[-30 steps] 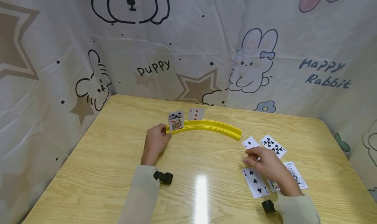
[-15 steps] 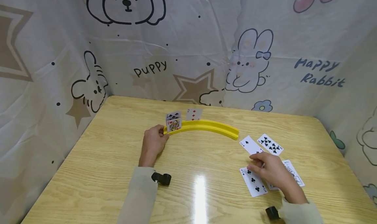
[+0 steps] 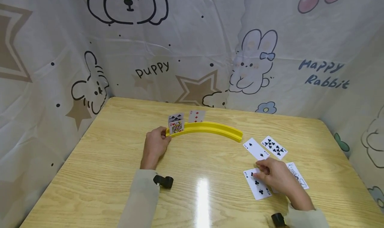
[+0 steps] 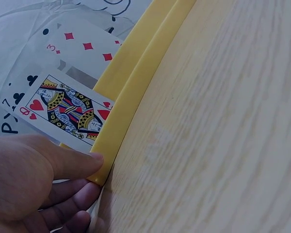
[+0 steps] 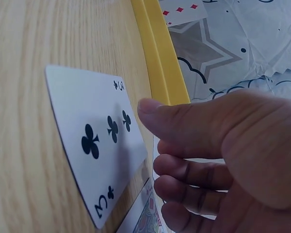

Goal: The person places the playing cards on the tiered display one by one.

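- yellow card rack [image 3: 216, 128]: long, curved, grooved;
- queen of hearts [image 4: 68, 112]: standing in the rack's left end, seven of clubs [image 3: 176, 116] behind it;
- three of diamonds [image 3: 197, 116]: standing farther right along the rack;
- three of clubs [image 3: 257, 187]: face up, right of the rack, near the face-up two of spades [image 3: 255, 148]
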### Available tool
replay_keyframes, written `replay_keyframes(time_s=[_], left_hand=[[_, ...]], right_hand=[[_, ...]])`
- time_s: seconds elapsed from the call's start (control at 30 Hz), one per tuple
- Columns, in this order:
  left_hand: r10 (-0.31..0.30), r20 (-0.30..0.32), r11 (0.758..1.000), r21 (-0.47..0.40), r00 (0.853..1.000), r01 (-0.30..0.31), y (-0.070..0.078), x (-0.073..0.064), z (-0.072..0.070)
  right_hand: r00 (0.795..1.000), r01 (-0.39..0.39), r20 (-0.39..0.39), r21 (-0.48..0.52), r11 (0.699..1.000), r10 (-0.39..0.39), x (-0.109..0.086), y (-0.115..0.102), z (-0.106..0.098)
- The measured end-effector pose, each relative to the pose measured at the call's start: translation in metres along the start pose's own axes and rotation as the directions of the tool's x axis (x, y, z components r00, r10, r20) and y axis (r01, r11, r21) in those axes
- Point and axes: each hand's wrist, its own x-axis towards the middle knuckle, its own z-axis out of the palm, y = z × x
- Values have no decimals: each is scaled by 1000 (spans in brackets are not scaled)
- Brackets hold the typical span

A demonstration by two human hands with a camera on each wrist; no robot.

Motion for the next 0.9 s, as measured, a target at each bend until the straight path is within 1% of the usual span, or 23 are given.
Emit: replay_keyframes(time_s=[0.1, 0.3, 0.47, 0.73, 0.9], left_hand=[[-3, -1, 1000, 2, 1000, 3, -1, 0, 0], [-9, -4, 1000, 7, 1000, 9, -1, 1, 1], [-7, -4, 1000, 6, 1000, 7, 1, 1, 1], [-8, -10, 1000, -2, 1000, 8, 1, 0, 1], [-6, -14, 1000, -3, 1000, 6, -1, 0, 2]], right_hand=[[1000, 8, 12, -12, 1000, -8, 0, 1, 0], [999, -18, 51, -22, 1000, 19, -2, 3, 1], [997, -23, 68, -33, 999, 26, -1, 5, 1], [996, -61, 71, -10, 998, 62, 0, 5, 1], [990, -111, 89, 13, 994, 110, 1, 4, 1]])
